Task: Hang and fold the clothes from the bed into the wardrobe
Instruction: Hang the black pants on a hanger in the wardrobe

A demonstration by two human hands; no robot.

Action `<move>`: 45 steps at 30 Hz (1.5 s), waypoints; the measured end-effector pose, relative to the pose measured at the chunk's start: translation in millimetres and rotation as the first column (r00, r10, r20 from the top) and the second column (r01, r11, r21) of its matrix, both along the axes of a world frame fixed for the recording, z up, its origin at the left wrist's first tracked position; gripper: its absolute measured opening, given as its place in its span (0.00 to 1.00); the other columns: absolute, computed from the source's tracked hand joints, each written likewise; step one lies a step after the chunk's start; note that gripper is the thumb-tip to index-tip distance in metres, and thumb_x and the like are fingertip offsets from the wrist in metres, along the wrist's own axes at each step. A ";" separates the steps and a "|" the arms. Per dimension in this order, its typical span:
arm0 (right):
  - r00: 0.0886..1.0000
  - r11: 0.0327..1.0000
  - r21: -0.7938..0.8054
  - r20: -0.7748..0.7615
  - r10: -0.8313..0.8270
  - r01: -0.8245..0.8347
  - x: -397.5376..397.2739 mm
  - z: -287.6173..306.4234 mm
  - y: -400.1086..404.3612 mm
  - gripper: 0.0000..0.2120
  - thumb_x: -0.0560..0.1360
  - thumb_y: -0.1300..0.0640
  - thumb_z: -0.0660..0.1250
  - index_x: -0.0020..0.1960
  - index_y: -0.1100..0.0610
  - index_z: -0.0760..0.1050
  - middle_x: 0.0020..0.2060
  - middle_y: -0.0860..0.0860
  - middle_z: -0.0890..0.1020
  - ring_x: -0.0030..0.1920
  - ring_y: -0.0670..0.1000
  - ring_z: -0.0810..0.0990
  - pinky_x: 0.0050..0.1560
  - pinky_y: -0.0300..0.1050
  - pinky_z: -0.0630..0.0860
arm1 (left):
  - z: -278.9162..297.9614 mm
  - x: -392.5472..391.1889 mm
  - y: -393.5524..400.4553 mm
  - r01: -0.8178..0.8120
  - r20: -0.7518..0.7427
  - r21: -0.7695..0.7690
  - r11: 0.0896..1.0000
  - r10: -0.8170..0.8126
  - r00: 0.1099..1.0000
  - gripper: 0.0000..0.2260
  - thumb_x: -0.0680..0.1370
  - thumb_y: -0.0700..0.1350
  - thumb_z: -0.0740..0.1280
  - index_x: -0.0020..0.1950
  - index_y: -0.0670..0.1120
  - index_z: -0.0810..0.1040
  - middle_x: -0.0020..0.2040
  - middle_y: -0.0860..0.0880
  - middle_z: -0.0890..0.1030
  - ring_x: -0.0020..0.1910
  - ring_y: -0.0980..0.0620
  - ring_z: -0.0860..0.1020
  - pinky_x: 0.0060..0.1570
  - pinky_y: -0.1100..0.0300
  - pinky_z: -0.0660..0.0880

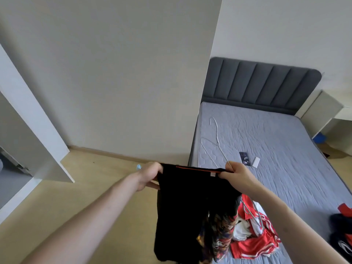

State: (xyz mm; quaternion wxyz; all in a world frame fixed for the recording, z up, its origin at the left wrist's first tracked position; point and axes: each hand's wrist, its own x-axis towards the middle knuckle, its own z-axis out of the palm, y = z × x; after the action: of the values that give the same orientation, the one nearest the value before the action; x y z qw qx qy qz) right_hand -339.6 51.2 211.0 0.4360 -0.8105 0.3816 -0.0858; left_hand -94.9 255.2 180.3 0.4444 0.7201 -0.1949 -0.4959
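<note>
I hold a black garment (190,202) with an orange-trimmed waistband stretched out in front of me, hanging over the floor at the bed's near-left corner. My left hand (149,175) grips its left top corner and my right hand (239,178) pinches its right top corner. On the grey mattress (276,141) lie two wire hangers (216,141), a red-and-white jacket (253,237) with another hanger on it, a patterned garment (221,233) and a dark and red pile (342,231) at the right edge. The open wardrobe (22,141) stands at the left.
A dark phone (244,158) and a small white object (255,162) lie mid-mattress. The grey padded headboard (261,82) backs the bed. A white bedside unit (331,119) stands at far right. A small blue object (138,167) sits on the wooden floor by the wall.
</note>
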 end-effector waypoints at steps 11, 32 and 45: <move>0.992 0.990 -0.118 0.083 0.093 -0.083 -31.6 17.7 2.6 0.25 0.83 0.42 0.61 0.33 0.55 0.67 0.26 0.46 0.73 0.27 0.48 0.75 0.30 0.42 0.76 | 32.6 8.8 -14.6 -0.184 0.094 -0.088 0.979 0.192 0.977 0.14 0.81 0.52 0.67 0.53 0.42 0.85 0.52 0.42 0.87 0.54 0.42 0.84 0.60 0.50 0.78; 0.958 0.909 -0.378 0.145 0.247 -0.177 -10.7 46.7 33.5 0.14 0.84 0.54 0.64 0.45 0.44 0.84 0.22 0.46 0.63 0.24 0.46 0.61 0.28 0.38 0.59 | 33.5 59.2 6.9 -0.112 0.511 -0.182 0.977 0.191 0.838 0.19 0.83 0.51 0.63 0.50 0.33 0.78 0.42 0.46 0.76 0.44 0.47 0.76 0.47 0.52 0.70; 0.921 0.994 -0.074 0.374 0.105 -0.083 14.5 28.6 64.6 0.17 0.83 0.51 0.63 0.36 0.53 0.77 0.27 0.52 0.68 0.29 0.47 0.66 0.33 0.42 0.65 | 109.7 -17.3 -15.1 0.391 0.770 -0.205 0.897 -0.099 0.631 0.09 0.82 0.56 0.68 0.55 0.57 0.86 0.51 0.58 0.79 0.55 0.61 0.76 0.60 0.64 0.67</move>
State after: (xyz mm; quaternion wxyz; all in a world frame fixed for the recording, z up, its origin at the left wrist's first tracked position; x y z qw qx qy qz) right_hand -325.1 115.8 239.6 0.4816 -0.8084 0.2485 -0.2299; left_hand -112.2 240.2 290.0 0.3747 0.7323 -0.5419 -0.1725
